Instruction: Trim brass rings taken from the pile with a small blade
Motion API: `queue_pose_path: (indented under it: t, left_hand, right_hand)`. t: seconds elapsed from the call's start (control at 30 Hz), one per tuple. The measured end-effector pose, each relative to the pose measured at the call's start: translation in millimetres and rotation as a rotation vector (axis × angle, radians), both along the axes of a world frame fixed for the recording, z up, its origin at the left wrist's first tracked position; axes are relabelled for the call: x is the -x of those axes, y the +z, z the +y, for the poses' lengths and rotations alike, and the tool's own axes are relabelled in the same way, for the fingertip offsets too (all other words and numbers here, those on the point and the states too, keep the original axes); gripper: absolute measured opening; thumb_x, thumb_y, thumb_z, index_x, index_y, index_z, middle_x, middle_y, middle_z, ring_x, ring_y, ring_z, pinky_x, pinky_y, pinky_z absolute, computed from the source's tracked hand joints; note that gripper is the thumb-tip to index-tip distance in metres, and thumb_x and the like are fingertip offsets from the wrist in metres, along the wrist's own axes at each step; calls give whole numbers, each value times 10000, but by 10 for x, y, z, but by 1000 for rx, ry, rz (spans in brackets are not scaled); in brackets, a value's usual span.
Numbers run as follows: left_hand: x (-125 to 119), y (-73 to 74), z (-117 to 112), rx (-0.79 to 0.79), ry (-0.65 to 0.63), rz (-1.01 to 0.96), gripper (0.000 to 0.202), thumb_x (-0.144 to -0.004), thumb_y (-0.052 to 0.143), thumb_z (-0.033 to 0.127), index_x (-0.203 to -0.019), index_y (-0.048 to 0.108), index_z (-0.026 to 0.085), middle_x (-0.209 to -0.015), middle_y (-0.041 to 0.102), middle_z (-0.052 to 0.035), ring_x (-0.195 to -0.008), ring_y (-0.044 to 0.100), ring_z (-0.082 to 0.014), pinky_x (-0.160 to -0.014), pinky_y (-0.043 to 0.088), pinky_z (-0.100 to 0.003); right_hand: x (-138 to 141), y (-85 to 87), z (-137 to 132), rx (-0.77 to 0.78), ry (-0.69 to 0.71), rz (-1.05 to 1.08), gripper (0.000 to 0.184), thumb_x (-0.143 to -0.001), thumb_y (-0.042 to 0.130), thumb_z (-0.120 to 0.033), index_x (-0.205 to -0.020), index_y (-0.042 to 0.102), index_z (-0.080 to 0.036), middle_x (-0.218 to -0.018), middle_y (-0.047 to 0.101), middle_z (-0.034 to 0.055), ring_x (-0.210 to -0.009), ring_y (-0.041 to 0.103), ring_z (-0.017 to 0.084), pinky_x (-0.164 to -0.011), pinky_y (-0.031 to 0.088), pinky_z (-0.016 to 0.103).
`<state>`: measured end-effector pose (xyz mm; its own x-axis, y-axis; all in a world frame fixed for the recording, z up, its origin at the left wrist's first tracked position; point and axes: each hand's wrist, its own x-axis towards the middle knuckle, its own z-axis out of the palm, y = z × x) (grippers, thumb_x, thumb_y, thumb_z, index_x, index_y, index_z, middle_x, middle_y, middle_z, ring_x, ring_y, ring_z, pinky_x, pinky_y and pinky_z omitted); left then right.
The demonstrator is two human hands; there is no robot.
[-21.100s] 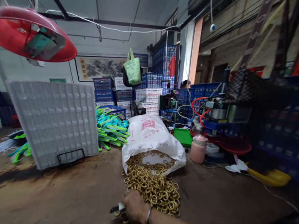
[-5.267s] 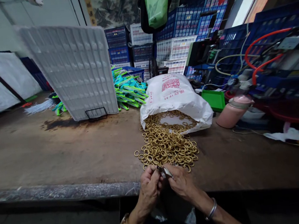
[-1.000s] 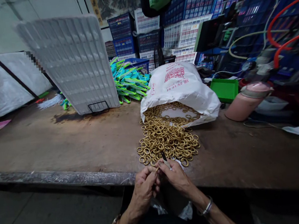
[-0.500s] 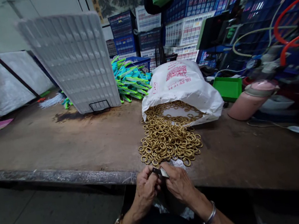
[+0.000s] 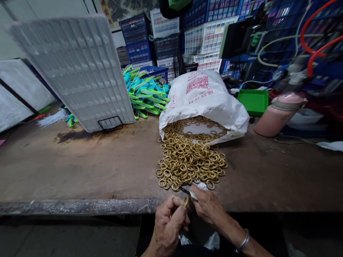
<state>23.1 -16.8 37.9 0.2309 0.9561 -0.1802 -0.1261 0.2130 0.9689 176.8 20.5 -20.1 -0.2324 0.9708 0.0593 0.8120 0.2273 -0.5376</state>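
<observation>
My left hand (image 5: pixel 169 224) pinches one gold ring (image 5: pixel 186 201) at the near edge of the brown table (image 5: pixel 71 169). My right hand (image 5: pixel 209 209) is closed on a small dark-bladed cutter (image 5: pixel 188 192), its tip against that ring. Just beyond my hands lies a heap of gold rings (image 5: pixel 190 163). The heap spills from a white sack (image 5: pixel 202 98) lying on its side with red print.
A white moulded tray (image 5: pixel 72 69) leans upright at the back left, with green and blue plastic pieces (image 5: pixel 145 94) beside it. A green bin (image 5: pixel 253 102) and a pink flask (image 5: pixel 277 114) lie right of the sack. Stacked crates (image 5: pixel 204 38) and hoses fill the back.
My hands have dropped slightly toward me and the ring now shows between my left fingers. The heap and the sack have not moved.
</observation>
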Motion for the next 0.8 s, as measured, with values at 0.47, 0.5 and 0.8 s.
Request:
queue_pose_path:
  t: [0.47,0.5,0.8]
  left_hand:
    - [-59,-127,31,194,55,-21,314,-707,558,458,-683,430,171,-524,443,62,-402,373,-36,-397,262,-152]
    - [-59,-121,28,194,57,-25,316,-704,559,458,-679,426,173,-521,442,63,-398,371,-36,-396,263,-154]
    - [-39,-117,-15,152,64,7,346,-683,564,486,-630,433,170,-499,455,58,-376,378,-37,-384,269,-159]
  right_hand:
    - [104,134,-281,-121,108,72,236,-626,338,-31,-739,444,-209,-648,565,-6,-594,529,128,-546,327,214]
    - [105,123,-283,-134,104,61,244,-614,340,-25,-736,442,-210,-649,564,-7,-600,530,130,-548,324,217]
    - [101,179,-261,-138,78,-3,211,-644,328,-42,-716,436,-209,-614,552,-12,-560,527,126,-514,302,222]
